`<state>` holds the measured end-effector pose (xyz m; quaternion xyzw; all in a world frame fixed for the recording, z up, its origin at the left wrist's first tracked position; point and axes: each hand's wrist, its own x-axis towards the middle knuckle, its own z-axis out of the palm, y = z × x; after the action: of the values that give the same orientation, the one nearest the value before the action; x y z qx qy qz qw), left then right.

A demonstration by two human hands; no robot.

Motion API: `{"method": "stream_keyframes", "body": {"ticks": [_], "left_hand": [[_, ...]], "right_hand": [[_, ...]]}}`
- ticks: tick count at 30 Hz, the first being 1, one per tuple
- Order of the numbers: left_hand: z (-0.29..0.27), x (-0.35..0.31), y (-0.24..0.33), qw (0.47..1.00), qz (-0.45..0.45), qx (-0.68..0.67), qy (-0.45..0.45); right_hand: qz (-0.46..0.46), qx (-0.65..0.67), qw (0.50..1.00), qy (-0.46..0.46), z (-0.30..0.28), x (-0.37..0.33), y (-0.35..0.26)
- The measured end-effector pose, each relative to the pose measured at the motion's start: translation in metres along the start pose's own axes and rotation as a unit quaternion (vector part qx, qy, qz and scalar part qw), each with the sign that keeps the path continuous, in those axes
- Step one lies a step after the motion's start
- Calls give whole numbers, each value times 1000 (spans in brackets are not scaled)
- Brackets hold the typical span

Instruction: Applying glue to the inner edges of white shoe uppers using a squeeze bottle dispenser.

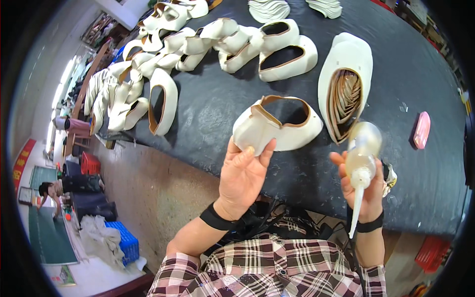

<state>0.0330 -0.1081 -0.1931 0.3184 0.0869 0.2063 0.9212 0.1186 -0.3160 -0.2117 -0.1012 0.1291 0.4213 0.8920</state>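
Observation:
My left hand [243, 173] pinches the near edge of a white shoe upper [299, 137], thumb on its outer face. The upper has a brown lining and its opening faces up, just above the black table. In my right hand [368, 193] is a cloudy squeeze bottle [365, 141] with a long white nozzle [358, 205] pointing down toward me. The bottle's upper end is blurred, and it hides part of the fingers. Beyond the bottle lies a stack of nested white uppers [345, 54], brown linings showing inside.
Joined rows of white uppers [287, 67] cover the table's far left. Stacked white pieces [268, 10] lie at the far edge. A pink object [422, 130] rests on the black tabletop [208, 116] at right. Another person [64, 185] and a blue crate [122, 242] are off to the left.

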Motion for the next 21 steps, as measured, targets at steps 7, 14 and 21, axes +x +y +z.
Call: {"method": "stream_keyframes", "body": {"ticks": [7, 14, 21], "left_hand": [[4, -19, -9, 990, -63, -124, -7], [5, -20, 6, 976, -32, -209, 43], [8, -17, 24, 952, -98, -280, 68]], "right_hand": [[125, 11, 991, -34, 19, 35, 39], [135, 41, 990, 10, 14, 35, 53], [167, 71, 983, -16, 27, 33, 72]]}}
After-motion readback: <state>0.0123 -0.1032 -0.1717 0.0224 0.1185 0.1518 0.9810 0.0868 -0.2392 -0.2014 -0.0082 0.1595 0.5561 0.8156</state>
